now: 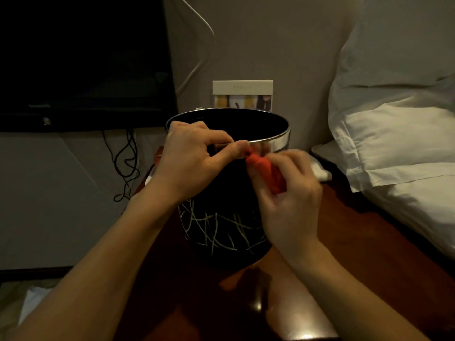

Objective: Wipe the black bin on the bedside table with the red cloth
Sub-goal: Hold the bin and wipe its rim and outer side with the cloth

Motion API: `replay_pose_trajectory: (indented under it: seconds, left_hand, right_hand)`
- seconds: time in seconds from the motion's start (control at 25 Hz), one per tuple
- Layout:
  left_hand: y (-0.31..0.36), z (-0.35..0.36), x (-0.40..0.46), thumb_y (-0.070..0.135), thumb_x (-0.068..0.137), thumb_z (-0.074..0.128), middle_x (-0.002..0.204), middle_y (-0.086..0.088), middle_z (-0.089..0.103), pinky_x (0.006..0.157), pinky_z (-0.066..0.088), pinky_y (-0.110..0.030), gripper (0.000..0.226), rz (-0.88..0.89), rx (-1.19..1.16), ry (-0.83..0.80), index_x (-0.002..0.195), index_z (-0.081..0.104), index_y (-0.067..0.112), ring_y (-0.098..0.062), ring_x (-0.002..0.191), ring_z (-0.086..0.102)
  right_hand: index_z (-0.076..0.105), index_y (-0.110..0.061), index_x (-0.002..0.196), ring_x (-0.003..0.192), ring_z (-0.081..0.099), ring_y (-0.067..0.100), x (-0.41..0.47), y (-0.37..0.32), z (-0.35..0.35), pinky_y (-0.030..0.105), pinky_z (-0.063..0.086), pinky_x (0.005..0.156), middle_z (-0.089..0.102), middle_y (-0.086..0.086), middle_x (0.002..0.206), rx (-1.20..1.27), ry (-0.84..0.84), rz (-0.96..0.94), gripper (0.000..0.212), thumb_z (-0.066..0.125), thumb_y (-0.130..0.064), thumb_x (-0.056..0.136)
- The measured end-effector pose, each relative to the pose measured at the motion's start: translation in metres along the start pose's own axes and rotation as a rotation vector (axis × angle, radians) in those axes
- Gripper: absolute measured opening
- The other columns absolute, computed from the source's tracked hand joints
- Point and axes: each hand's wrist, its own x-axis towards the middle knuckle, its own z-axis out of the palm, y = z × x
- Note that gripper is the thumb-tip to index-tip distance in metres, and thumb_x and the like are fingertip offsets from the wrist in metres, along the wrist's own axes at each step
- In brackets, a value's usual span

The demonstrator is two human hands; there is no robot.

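Left hand point(197, 156) pinches the bin point(229, 193) rim while right hand point(288, 190) grips the bunched cloth point(264, 168), wiping there; next, likely further round the rim.

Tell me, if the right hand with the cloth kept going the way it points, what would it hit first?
Most likely the black bin: the right hand pushes the red cloth toward its silver rim.

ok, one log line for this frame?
left hand grips bin rim | right hand holds red cloth at black bin | bedside table
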Motion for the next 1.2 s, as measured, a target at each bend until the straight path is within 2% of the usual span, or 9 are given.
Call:
replay_pose_trajectory:
  seconds: [0.12,0.24,0.36,0.44,0.6,0.76,0.88,1.0,1.2]
  left_hand:
    - [-0.005,-0.003,0.000,0.058,0.088,0.050,0.070,0.015,0.058,0.084,0.040,-0.043,0.017,0.000,-0.023,-0.005,0.082,0.061,0.047,-0.003,0.072,0.054]
    - [-0.004,-0.004,0.001,0.058,0.088,0.051,0.069,0.015,0.058,0.078,0.044,-0.048,0.016,0.006,-0.024,-0.004,0.080,0.061,0.048,-0.004,0.071,0.054]
    - [-0.004,-0.003,0.002,0.061,0.086,0.049,0.068,0.010,0.060,0.072,0.045,-0.046,0.023,0.002,-0.026,0.007,0.082,0.064,0.045,-0.005,0.069,0.055]
    - [-0.004,-0.003,0.002,0.061,0.086,0.049,0.069,0.010,0.060,0.073,0.045,-0.046,0.024,0.005,-0.032,0.007,0.082,0.065,0.044,-0.006,0.069,0.055]
    - [-0.007,-0.003,0.002,0.060,0.087,0.050,0.068,0.011,0.060,0.075,0.043,-0.045,0.024,0.016,-0.042,0.011,0.083,0.066,0.043,-0.003,0.069,0.054]
    - [-0.008,-0.004,0.002,0.061,0.086,0.050,0.070,0.010,0.061,0.075,0.046,-0.048,0.025,0.014,-0.052,0.002,0.082,0.066,0.042,-0.005,0.069,0.056]
    - [-0.009,-0.007,0.003,0.061,0.086,0.049,0.072,0.006,0.064,0.070,0.048,-0.046,0.022,0.029,-0.063,-0.025,0.083,0.063,0.044,-0.007,0.069,0.057]
    - [-0.011,-0.009,0.003,0.061,0.085,0.050,0.073,0.009,0.064,0.072,0.045,-0.039,0.016,0.038,-0.075,-0.031,0.082,0.059,0.049,-0.006,0.070,0.058]
    - [-0.014,-0.009,0.002,0.060,0.084,0.051,0.074,0.014,0.063,0.077,0.043,-0.036,0.014,0.039,-0.088,-0.025,0.080,0.059,0.050,-0.008,0.072,0.059]
  right_hand:
    - [0.070,-0.008,0.105,0.078,0.054,0.005,-0.040,0.012,0.008,0.015,0.049,0.063,0.059,0.002,0.106,-0.028,-0.123,-0.033,0.022,0.072,-0.027,0.093]
    - [0.070,-0.008,0.106,0.079,0.054,0.004,-0.036,0.013,0.008,0.011,0.046,0.066,0.059,0.002,0.106,-0.021,-0.122,-0.019,0.024,0.072,-0.028,0.093]
    - [0.071,-0.007,0.103,0.082,0.052,0.003,0.002,0.005,0.000,0.004,0.040,0.072,0.059,0.003,0.102,-0.012,0.012,0.000,0.022,0.073,-0.025,0.092]
    - [0.071,-0.008,0.104,0.083,0.055,0.008,0.017,0.003,-0.003,0.006,0.040,0.072,0.059,0.003,0.101,-0.008,0.043,0.019,0.023,0.071,-0.028,0.093]
    - [0.070,-0.007,0.104,0.080,0.050,0.000,-0.017,0.015,-0.001,0.002,0.038,0.071,0.059,0.003,0.103,-0.015,-0.065,0.038,0.023,0.071,-0.026,0.092]
    - [0.070,-0.009,0.103,0.079,0.051,0.002,-0.040,0.024,0.000,0.002,0.039,0.069,0.059,0.002,0.104,-0.008,-0.138,0.088,0.023,0.071,-0.030,0.091]
    - [0.071,-0.009,0.100,0.081,0.051,0.003,-0.008,0.016,-0.004,0.004,0.038,0.072,0.059,0.002,0.100,-0.001,-0.020,0.077,0.021,0.073,-0.027,0.091]
    - [0.071,-0.009,0.098,0.079,0.052,0.004,0.005,0.011,-0.004,0.005,0.037,0.072,0.059,0.000,0.097,0.015,0.046,0.095,0.018,0.074,-0.026,0.091]
    - [0.068,-0.014,0.102,0.085,0.055,0.002,-0.052,0.021,0.004,0.006,0.041,0.065,0.055,-0.006,0.102,0.051,-0.142,0.154,0.021,0.072,-0.031,0.091]
